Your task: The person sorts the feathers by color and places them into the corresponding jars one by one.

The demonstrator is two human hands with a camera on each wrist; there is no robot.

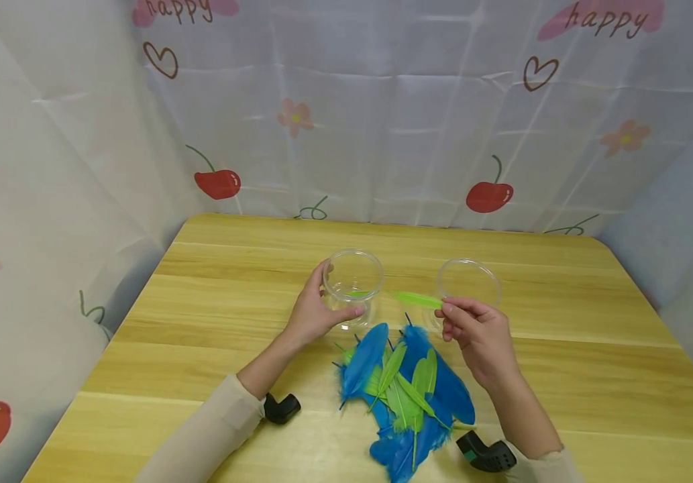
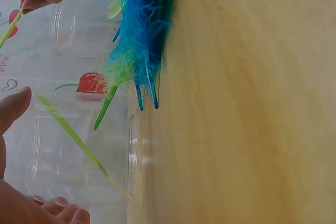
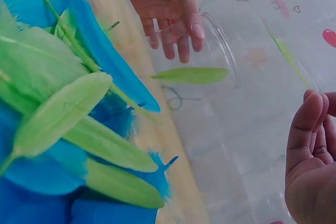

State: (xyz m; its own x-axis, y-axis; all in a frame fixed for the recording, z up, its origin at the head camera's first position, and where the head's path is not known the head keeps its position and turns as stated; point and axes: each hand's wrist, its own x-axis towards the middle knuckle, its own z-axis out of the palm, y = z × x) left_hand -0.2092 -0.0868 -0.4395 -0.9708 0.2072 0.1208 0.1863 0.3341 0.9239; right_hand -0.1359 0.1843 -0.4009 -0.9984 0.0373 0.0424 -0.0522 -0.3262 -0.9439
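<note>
Green feather (image 1: 417, 299) is pinched in the right hand (image 1: 482, 339), its free end near the left cup (image 1: 353, 251). The left hand (image 1: 312, 310) grips this cup. Wide table surface (image 1: 588, 362) lies between each hand and the side edge.

Plain pale beige fabric sleeves (image 1: 204, 429), softly creased. Bent black device (image 1: 282, 408) at left sleeve's end — perforated bent black device (image 1: 491, 456) at right sleeve's end, small green patch (image 1: 469, 455).
</note>
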